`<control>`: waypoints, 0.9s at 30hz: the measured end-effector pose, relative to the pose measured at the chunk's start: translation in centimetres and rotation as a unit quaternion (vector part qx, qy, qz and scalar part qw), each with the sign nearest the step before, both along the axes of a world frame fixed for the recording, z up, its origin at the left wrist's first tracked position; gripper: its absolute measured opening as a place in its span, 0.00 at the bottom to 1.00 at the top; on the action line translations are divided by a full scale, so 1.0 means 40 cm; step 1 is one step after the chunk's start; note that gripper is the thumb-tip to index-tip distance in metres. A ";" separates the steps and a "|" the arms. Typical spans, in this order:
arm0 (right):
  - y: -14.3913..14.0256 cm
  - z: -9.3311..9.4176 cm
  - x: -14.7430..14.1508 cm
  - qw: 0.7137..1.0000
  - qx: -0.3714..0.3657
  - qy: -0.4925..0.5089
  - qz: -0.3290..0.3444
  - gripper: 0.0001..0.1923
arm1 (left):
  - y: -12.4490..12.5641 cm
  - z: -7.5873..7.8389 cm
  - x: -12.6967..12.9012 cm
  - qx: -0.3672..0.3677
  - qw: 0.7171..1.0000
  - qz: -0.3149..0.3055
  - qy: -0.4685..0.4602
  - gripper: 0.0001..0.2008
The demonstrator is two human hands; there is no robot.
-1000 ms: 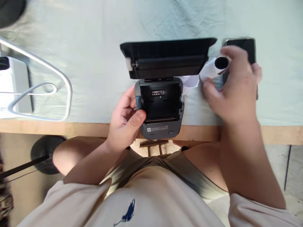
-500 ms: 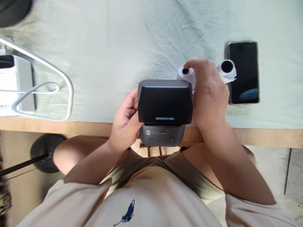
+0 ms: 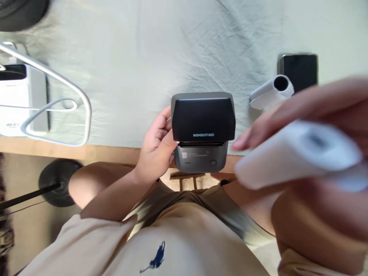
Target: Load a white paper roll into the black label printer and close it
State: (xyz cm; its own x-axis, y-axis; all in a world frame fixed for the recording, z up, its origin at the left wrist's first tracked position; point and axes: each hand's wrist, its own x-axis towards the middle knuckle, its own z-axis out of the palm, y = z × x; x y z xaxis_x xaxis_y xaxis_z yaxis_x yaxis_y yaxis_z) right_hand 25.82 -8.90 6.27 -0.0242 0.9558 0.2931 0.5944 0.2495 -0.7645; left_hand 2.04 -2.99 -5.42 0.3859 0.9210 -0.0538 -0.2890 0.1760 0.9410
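My left hand [image 3: 156,147] grips the left side of a dark label printer [image 3: 203,132] marked NIIMBOT, held at the table's front edge. Its black lid stands raised above the grey front, which has a small screen and a power button. Close to the camera, my right hand [image 3: 324,107] is closed around a white paper roll [image 3: 284,157], blurred by motion, to the right of the printer. A second white paper roll [image 3: 267,92] lies on the cloth beyond that hand, beside a dark phone [image 3: 299,71] that the hand partly covers.
A white device [image 3: 31,99] with a looped white cable [image 3: 83,103] sits on the left of the cloth-covered table [image 3: 129,76]. A dark round object [image 3: 21,13] is at the far left corner. Below the table's wooden edge, a black round base [image 3: 59,184] stands on the floor.
My right hand has lifted one paper roll from beside the printer and brought it right and up toward the camera. The other roll stays near the phone. My left hand keeps holding the printer.
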 end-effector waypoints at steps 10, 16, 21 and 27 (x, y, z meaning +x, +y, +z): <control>0.035 -0.057 -0.046 0.985 -0.033 -0.158 0.061 0.31 | 0.000 0.033 0.006 0.007 0.998 -0.043 -0.040 0.16; 0.032 -0.067 -0.055 0.982 0.030 -0.182 0.037 0.31 | 0.001 0.023 0.000 0.034 0.998 -0.055 -0.016 0.21; 0.031 -0.100 -0.080 0.954 0.096 -0.283 -0.012 0.23 | -0.001 0.025 -0.005 0.011 0.998 -0.067 0.014 0.27; 0.042 -0.113 -0.084 0.952 0.123 -0.279 -0.013 0.02 | -0.004 0.022 -0.001 -0.004 0.998 -0.053 0.025 0.31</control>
State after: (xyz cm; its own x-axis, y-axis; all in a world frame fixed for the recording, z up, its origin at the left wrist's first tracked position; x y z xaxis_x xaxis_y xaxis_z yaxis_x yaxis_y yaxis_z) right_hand 22.46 -7.23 1.75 -0.2188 0.8625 0.4563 0.8994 0.3596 -0.2484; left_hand 1.98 -3.17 -4.54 0.4778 0.8745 -0.0833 -0.2214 0.2116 0.9520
